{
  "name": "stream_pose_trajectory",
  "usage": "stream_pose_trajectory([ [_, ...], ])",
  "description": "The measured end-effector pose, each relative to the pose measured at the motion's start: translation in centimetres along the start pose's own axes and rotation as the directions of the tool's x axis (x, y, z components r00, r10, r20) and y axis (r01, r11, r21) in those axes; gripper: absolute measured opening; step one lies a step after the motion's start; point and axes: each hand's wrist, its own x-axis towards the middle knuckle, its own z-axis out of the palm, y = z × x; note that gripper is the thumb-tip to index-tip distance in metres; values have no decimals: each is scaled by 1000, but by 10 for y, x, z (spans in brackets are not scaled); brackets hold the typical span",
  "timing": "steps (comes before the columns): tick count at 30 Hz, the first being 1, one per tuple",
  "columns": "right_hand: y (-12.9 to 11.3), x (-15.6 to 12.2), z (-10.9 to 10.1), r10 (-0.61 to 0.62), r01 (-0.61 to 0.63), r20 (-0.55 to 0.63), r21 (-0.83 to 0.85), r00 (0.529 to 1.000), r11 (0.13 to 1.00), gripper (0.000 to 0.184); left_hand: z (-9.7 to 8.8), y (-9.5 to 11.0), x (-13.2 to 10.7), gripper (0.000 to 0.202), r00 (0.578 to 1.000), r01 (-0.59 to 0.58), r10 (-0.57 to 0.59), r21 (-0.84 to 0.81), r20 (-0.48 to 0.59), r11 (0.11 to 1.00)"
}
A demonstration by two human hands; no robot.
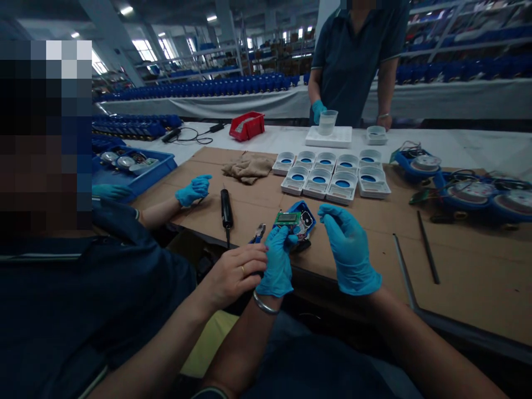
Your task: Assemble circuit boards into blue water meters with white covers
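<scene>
My left hand (276, 260), in a blue glove with a metal bangle at the wrist, is closed on a small blue housing with a green circuit board (293, 220), held just above the cardboard-covered bench (465, 277). My right hand (349, 249), also gloved, hovers just right of the housing with its fingers loosely curled and apart, holding nothing; its index fingertip is close to the housing's edge. A co-worker's bare hand with a ring (236, 272) rests right beside my left hand, next to blue-handled pliers (258, 233).
Several white trays with blue discs (332, 174) lie beyond the housing. A black electric screwdriver (225, 208), a brown cloth (249, 166) and two thin rods (428, 246) lie on the bench. Blue meter units (469, 191) sit at the right. A standing person holds a clear cup (327, 122).
</scene>
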Motion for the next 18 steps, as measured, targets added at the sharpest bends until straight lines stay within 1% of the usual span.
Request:
stream_pose_trajectory([
  [1,5,-2,-2,17,-17,1,-5,1000,1000,29,-8,10,-5,15,993,-9,-5,117,115,993],
  [2,9,-4,-3,34,-34,4,-7,999,999,30,-12,17,-6,11,979,-25,-15,189,204,982],
  [3,14,-7,-4,47,-47,11,-12,999,999,30,-13,22,-5,9,962,-46,-21,238,274,970],
  [4,17,-9,-4,56,-55,19,-22,998,998,30,-11,25,-2,8,954,-66,-13,251,300,966],
  [6,20,-14,-6,60,-59,19,-48,998,997,31,-3,25,7,9,941,-84,-19,286,339,954],
  [8,21,-16,-8,60,-59,7,-72,998,996,31,5,23,15,7,922,-129,-21,359,386,924],
  [11,20,-18,-10,70,-70,-7,-83,998,994,32,10,20,21,10,894,-191,-9,400,448,896],
  [18,24,-19,-16,106,-106,-1,-16,994,994,31,12,15,27,12,893,-43,-97,296,441,954],
])
